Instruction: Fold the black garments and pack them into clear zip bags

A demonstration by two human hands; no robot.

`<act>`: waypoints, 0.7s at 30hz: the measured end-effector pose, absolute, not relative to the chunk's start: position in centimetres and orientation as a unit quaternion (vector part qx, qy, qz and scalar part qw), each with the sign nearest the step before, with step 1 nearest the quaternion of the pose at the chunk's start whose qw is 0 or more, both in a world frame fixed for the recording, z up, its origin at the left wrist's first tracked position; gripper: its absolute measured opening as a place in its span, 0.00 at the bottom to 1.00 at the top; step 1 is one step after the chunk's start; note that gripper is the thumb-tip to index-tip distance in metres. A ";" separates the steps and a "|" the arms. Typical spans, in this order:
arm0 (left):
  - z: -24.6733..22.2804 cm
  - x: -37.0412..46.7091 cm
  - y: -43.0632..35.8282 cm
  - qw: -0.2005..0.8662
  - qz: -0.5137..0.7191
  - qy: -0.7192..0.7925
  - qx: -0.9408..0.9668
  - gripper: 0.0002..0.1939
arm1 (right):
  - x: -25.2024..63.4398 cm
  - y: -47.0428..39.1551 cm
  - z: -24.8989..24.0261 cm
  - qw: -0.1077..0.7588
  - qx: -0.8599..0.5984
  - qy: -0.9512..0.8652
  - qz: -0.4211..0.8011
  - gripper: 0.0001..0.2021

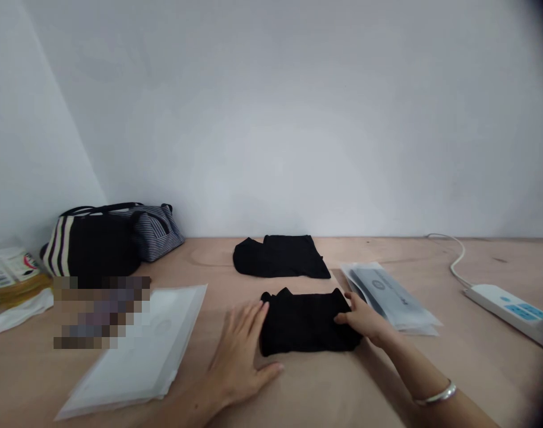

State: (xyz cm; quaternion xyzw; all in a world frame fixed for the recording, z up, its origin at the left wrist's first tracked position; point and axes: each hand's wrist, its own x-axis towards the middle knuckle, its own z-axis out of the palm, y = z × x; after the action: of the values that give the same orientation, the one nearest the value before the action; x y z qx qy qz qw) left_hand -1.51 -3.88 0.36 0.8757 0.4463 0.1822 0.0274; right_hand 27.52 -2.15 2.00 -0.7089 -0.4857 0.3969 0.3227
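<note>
1. Head view: my left hand (241, 351) lies flat on the table (325, 392), fingers spread, touching the left edge of the folded black garment (305, 321).
2. My right hand (365, 321) has its fingers curled onto the garment's right edge.
3. Second black garment (278, 255) sits behind it, plastic bags (387, 294) just to the right.

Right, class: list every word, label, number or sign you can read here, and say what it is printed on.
No text here is readable.
Clear packaging bags: round grey mark, too blurred.
Power strip: blue labels, too small.
Packets at far left: barcode-like print and a red mark, too blurred.
Flat white bag: faint round mark, unreadable.
</note>
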 end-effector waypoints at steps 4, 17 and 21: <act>-0.4 -4.2 -4.0 0.061 0.122 0.547 0.826 0.50 | 26.0 -1.9 4.9 0.377 -0.668 -0.464 0.444 0.33; -1.0 -4.6 -3.9 0.086 0.190 0.540 0.815 0.50 | 10.1 -0.9 5.9 0.158 -0.656 -0.724 0.139 0.38; -1.3 -4.7 -3.9 0.098 0.204 0.551 0.803 0.53 | 10.0 -2.3 4.1 0.113 -0.602 -0.787 0.076 0.37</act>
State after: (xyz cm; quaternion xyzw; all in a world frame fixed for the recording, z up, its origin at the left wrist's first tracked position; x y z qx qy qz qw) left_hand -4.68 -3.89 -1.31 0.8034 0.5505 0.2044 0.0982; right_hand 9.98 -2.33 4.14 -0.6021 -0.7868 0.0763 0.1126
